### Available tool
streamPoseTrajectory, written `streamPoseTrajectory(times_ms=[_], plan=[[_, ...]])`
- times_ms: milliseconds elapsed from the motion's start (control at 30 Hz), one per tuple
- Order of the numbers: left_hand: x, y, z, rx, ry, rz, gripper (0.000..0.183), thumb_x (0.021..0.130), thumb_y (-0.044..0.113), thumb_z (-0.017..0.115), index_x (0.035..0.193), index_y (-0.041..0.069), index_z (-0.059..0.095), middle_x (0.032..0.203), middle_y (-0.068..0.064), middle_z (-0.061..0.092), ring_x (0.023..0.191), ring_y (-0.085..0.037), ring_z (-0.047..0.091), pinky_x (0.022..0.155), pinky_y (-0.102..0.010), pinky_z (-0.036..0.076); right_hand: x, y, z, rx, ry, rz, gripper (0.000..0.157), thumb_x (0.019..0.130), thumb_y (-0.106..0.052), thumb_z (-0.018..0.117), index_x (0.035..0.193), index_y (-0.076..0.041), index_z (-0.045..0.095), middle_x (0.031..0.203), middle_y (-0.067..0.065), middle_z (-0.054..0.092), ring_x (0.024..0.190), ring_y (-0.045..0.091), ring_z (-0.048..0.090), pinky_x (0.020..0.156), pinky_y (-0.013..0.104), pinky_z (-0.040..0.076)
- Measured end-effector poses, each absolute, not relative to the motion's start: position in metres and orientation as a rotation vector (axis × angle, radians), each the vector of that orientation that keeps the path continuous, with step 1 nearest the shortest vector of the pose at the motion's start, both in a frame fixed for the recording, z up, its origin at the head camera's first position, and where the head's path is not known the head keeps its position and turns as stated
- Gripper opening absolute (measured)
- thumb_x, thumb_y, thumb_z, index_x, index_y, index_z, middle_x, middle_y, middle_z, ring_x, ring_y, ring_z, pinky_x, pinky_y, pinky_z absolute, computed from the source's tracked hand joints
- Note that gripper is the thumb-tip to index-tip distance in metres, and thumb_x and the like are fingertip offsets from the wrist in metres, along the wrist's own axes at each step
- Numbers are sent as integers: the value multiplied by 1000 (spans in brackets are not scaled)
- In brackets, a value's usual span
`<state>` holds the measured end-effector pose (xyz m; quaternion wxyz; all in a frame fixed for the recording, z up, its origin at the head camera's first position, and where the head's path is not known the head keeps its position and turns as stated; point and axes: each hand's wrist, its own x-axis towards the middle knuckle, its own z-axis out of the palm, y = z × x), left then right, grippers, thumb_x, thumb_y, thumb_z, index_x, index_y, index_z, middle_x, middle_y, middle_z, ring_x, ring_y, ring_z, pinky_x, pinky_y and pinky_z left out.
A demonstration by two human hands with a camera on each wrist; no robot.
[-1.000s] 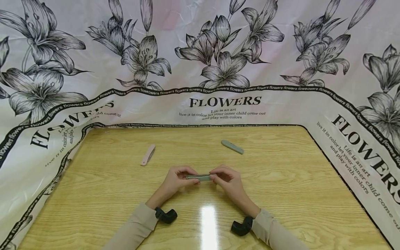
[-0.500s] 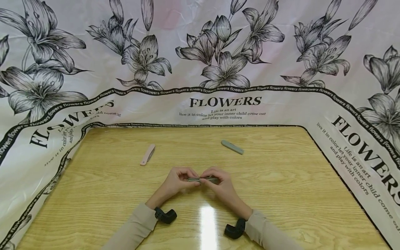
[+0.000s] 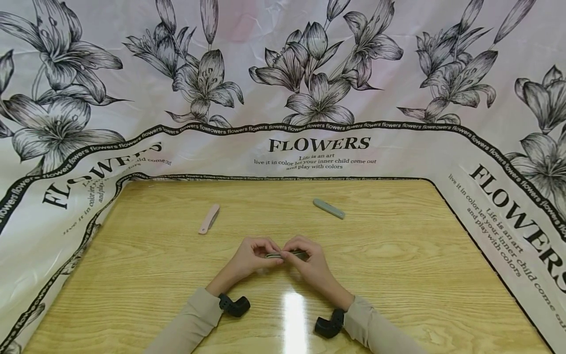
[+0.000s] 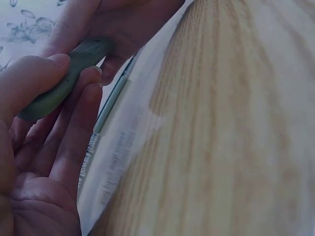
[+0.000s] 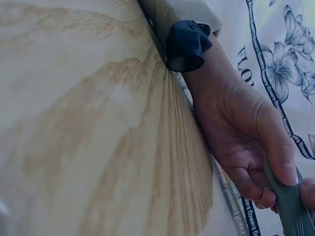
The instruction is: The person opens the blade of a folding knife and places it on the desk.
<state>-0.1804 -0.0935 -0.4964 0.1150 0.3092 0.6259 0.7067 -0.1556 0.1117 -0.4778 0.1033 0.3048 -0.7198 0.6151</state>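
Between my hands, above the middle of the table, is a slim green folding knife (image 4: 64, 86), its blade folded into the handle. My left hand (image 3: 248, 255) pinches one end of it between thumb and fingers. From the other side my right hand (image 3: 312, 258) grips it too, the thumb pressed near the middle of the handle. The fingertips of both hands nearly meet there. In the right wrist view the knife (image 5: 290, 204) shows a lengthwise slot along its edge. Fingers cover much of the handle.
A pink folding knife (image 3: 209, 219) lies folded on the wooden table (image 3: 398, 275), beyond my left hand. Another green one (image 3: 328, 208) rests beyond my right hand. A flower-printed sheet (image 3: 318, 108) walls the back and sides. Black camera mounts (image 3: 235, 306) sit on both wrists.
My right hand has slid left along the green knife, so its thumb now sits near the left hand's fingertips. The left hand stays almost in place; the knives on the table have not moved.
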Motion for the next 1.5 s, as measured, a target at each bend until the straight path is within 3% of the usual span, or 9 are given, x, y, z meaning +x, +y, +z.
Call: streamPoseTrajectory(times_ms=[367, 700, 967, 1500], plan=[[-180, -94, -497, 901, 1840, 2064, 10, 84, -6, 75, 84, -9, 65, 104, -28, 65, 92, -22, 68, 80, -29, 58, -150, 109, -467, 874, -2079, 1808, 8, 88, 11, 67, 87, 4, 69, 87, 20, 66, 83, 23, 63, 71, 30, 56], [-180, -95, -497, 909, 1855, 2046, 10, 85, -6, 74, 84, -8, 65, 103, -20, 67, 93, -23, 68, 80, -31, 58, -151, 110, -469, 917, -2081, 1835, 13, 86, 14, 68, 89, 1, 70, 92, 17, 66, 88, 19, 63, 73, 34, 57], [-180, -94, -499, 925, 1847, 2040, 9, 86, -5, 74, 84, -7, 65, 103, -17, 67, 92, -23, 69, 80, -32, 58, -152, 110, -470, 975, -2036, 1762, 16, 84, 18, 68, 88, 3, 69, 90, 17, 67, 86, 23, 63, 74, 31, 56], [-182, -92, -499, 893, 1878, 2035, 16, 85, -5, 75, 79, -5, 60, 103, -19, 68, 90, -21, 69, 75, -27, 58, -166, 115, -499, 936, -1975, 1771, 11, 91, 4, 68, 92, -7, 71, 91, 16, 65, 85, 20, 62, 73, 26, 55]])
